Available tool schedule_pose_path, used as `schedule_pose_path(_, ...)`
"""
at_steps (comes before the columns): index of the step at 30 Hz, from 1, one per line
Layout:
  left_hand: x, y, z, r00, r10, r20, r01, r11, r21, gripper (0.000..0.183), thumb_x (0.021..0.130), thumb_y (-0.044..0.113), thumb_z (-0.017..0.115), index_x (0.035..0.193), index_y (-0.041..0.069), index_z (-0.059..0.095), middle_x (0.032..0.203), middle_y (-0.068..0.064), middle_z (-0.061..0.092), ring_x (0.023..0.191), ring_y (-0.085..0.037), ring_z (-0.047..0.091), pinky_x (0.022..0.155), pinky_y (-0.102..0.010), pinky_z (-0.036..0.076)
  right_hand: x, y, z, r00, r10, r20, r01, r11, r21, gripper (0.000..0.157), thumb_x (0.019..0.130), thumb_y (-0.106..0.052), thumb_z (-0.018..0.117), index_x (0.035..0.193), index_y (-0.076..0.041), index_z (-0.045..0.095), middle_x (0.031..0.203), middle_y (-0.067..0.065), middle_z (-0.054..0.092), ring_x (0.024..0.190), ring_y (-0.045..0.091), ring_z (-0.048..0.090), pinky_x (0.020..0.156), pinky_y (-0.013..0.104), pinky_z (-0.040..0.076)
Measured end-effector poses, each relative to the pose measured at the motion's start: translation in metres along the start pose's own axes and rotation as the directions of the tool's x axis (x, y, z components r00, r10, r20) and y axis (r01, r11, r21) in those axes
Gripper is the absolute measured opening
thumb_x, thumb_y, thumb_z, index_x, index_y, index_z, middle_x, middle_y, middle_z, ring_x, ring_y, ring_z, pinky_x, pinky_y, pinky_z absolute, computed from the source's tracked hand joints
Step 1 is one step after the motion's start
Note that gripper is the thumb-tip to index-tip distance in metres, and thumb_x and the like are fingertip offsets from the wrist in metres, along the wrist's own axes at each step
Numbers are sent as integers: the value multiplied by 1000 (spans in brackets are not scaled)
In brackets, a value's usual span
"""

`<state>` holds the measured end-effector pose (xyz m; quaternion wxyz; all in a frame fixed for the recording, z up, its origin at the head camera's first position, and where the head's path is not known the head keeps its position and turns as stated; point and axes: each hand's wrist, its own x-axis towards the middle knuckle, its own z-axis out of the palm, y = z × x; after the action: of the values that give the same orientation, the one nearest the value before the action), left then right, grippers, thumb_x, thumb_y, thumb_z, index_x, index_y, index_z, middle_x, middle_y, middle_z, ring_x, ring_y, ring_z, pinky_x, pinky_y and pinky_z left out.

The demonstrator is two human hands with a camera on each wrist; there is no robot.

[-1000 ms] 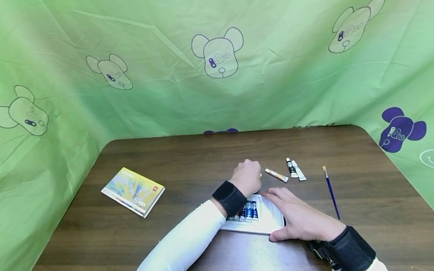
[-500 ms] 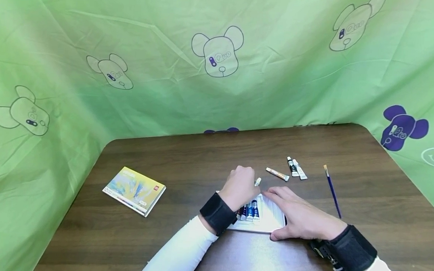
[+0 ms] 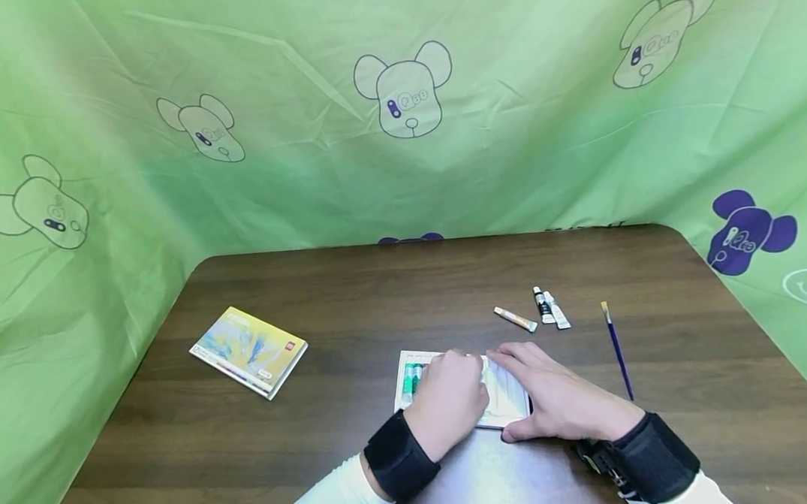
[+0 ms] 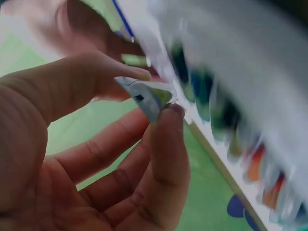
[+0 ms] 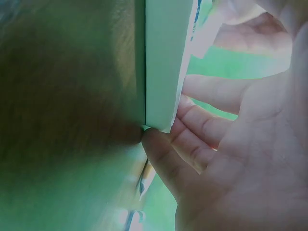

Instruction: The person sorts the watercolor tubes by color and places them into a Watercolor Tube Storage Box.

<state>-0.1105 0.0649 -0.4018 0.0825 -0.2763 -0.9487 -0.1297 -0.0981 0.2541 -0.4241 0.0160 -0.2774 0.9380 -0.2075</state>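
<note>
My left hand (image 3: 450,397) is over the left half of a white tray (image 3: 505,407) of paint tubes. Between thumb and fingertips it pinches a paint tube (image 4: 144,98), whose flat crimped end faces the left wrist camera; the head view hides this tube behind the hand. Green tubes (image 3: 408,381) lie at the tray's left end, and a blurred row with orange ones (image 4: 257,163) shows in the left wrist view. My right hand (image 3: 566,398) holds the tray's right end, thumb at the near corner and fingers at the far one.
Behind the tray lie an orange-labelled tube (image 3: 515,319), a black-labelled tube (image 3: 544,306) and a white tube (image 3: 557,311). A blue-handled paintbrush (image 3: 617,350) lies to the right. A yellow box (image 3: 249,353) sits at the left. Green cloth (image 3: 301,127) hangs behind the table.
My left hand has come back from beyond the tray's far edge, bringing the pinched paint tube over the tray. My right hand has stayed at the tray's right end.
</note>
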Motion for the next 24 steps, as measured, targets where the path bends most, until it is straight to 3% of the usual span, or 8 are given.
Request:
schedule_pose_path(4, -4, 9, 7, 1000, 6, -27, -4, 995, 96, 9, 77, 20, 66, 80, 12, 70, 70, -2, 61, 61, -16, 60, 46, -27, 44, 0, 0, -1, 1000, -2, -5, 2, 1000, -5, 97, 62, -53, 78, 139, -4, 46, 137, 3, 44, 126, 19, 40, 99, 41, 41)
schedule_pose_path(9, -5, 16, 13, 997, 14, -76, 1, 983, 186, 11, 77, 22, 67, 81, 13, 73, 72, -2, 62, 62, -15, 59, 51, -27, 47, 1, 0, -1, 1000, -2, -4, 2, 1000, 0, 97, 61, -51, 79, 139, -4, 46, 137, 3, 44, 126, 18, 40, 98, 41, 41)
schedule_pose_path(24, -4, 25, 19, 995, 2, -97, 25, 960, 280, 21, 78, 28, 69, 90, 12, 73, 81, -2, 61, 68, -13, 58, 56, -25, 49, 2, 1, 1, 999, -30, -37, 29, 1000, -12, 96, 58, -48, 80, 137, -4, 48, 135, 3, 47, 123, 18, 42, 97, 40, 43)
